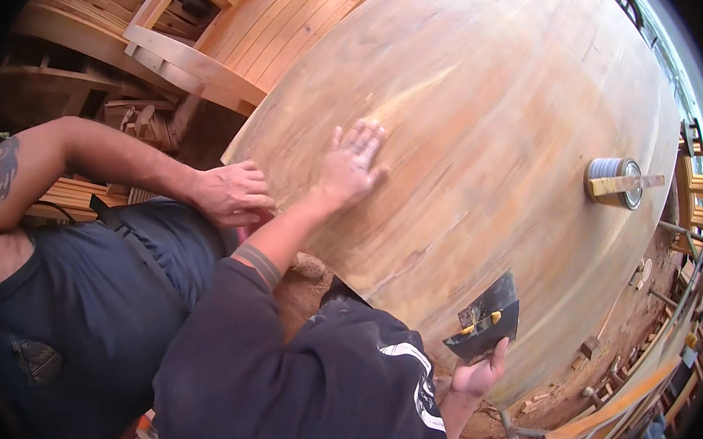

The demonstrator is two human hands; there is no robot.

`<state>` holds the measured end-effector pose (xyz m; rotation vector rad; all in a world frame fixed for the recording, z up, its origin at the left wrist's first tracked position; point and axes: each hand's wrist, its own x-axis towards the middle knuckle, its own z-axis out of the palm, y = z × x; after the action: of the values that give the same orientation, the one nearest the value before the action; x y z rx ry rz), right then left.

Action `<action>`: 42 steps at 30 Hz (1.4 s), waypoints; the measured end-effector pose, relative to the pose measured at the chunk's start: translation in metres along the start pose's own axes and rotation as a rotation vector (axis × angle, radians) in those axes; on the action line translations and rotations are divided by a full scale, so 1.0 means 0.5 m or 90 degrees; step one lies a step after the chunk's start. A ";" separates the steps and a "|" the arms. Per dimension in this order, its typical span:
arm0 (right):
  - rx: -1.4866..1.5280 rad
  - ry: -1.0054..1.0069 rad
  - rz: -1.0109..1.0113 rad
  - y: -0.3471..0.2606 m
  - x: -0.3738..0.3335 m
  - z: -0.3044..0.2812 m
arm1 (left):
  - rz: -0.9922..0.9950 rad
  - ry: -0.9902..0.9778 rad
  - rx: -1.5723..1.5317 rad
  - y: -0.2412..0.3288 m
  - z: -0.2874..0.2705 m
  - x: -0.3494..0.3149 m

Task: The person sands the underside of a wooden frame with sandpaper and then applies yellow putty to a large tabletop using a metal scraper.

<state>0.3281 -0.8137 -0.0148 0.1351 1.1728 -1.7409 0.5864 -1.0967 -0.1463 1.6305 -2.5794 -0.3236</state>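
Observation:
My left hand [352, 163] lies flat on a large, curved wooden surface [490, 131] that looks like a boat hull. Its fingers are spread, slightly blurred, and hold nothing. A pale yellow streak runs just beyond the fingertips. In my right hand [480, 373], near the hull's lower edge, is a black putty spreader [498, 323] with dabs of yellow paste on it. A second, greyish flat piece shows behind the black one; whether the two are joined I cannot tell.
At left stands another person in a dark sleeveless top, their hand [234, 192] near the hull's edge. A metal can [615, 181] with a flat stick [631, 185] across it rests on the hull at right. Wooden framework [191, 58] lies far left; timber and clamps line the right.

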 end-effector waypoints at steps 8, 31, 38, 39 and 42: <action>-0.004 -0.035 0.007 0.012 0.035 0.033 | -0.215 0.091 0.042 -0.113 0.024 0.035; 0.054 -0.223 0.074 0.026 0.020 0.082 | 0.050 -0.348 -1.532 0.347 -0.166 -0.172; 0.058 -0.234 0.032 -0.007 -0.008 0.020 | -0.171 -0.393 -1.412 0.425 -0.156 -0.177; 0.061 -0.216 0.037 -0.020 -0.014 0.016 | -0.165 -0.398 -1.402 0.445 -0.162 -0.180; 0.059 -0.196 0.033 -0.036 -0.027 -0.015 | -0.184 -0.338 -1.332 0.491 -0.173 -0.191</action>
<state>0.3180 -0.7985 0.0003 -0.0471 0.8583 -1.6999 0.4258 -0.9211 -0.0042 0.7820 -0.6593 -2.3733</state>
